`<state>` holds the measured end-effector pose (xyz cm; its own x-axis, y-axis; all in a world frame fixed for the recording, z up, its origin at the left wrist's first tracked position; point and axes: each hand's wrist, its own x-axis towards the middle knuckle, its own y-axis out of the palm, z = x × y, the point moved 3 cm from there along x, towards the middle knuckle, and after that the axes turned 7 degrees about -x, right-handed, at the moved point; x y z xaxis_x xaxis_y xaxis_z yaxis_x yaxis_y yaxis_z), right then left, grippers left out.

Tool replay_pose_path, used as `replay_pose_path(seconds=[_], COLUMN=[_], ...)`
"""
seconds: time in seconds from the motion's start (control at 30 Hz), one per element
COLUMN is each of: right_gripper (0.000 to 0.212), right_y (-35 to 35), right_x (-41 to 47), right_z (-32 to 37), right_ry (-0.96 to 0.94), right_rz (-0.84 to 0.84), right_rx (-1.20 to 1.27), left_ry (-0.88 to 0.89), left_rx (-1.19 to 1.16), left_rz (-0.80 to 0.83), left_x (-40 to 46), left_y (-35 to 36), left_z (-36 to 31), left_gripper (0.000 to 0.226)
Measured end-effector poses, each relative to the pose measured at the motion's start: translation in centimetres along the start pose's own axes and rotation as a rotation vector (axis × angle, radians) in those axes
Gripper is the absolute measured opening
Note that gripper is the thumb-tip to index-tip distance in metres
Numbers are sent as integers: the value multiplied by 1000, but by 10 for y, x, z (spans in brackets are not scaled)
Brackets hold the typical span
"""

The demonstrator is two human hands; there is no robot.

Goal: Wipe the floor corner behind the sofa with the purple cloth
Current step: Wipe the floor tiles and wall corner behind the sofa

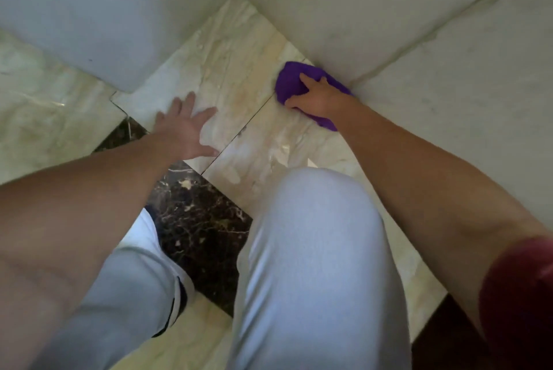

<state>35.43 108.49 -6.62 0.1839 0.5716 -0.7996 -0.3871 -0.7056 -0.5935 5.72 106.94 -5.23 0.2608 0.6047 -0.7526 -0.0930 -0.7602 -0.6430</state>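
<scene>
Pressing the purple cloth [291, 80] against the floor [239, 49], right hand [317, 97].

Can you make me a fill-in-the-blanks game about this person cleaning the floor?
1. The cloth is coloured ____.
2. The ____ hand presses the cloth down.
3. The other hand lies flat on the ____, fingers spread.
4. The cloth lies beside the right-hand ____.

Missing words: purple; right; floor; wall

1. Pretty dim, soft indoor light, nothing harsh anywhere.
2. The glossy floor [239, 49] picks up pale sheen patches near the middle.
3. Whole shot is kinda soft; the left hand [185, 127] looks smeared.
4. Wide-angle bending stretches the forearms and knees at the bottom edges, and the red sleeve [520, 294] is a blurry blob.
</scene>
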Motion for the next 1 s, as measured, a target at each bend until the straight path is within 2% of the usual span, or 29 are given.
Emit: replay_pose_path(seconds=[0.1, 0.27, 0.47, 0.63, 0.8, 1.0], right_gripper=[103, 100, 97, 92, 79, 61], right_y=[11, 1, -17, -31, -43, -51], right_x=[2, 21, 35, 45, 65, 88], right_z=[18, 64, 105, 128, 162, 189], right_ry=[3, -99, -116, -154, -265, -301], right_rz=[-70, -138, -126, -124, -173, -253], right_rx=[-41, -14, -31, -15, 24, 180], left_ry=[9, 80, -70, -126, -162, -160], left_rx=[36, 85, -27, -82, -296, -321], left_rz=[-47, -80, -66, -162, -90, -11], left_x=[6, 8, -35, -48, -45, -38], left_y=[18, 10, 42, 60, 73, 75], left_z=[6, 26, 84, 106, 111, 116], left_gripper=[115, 104, 99, 97, 109, 108])
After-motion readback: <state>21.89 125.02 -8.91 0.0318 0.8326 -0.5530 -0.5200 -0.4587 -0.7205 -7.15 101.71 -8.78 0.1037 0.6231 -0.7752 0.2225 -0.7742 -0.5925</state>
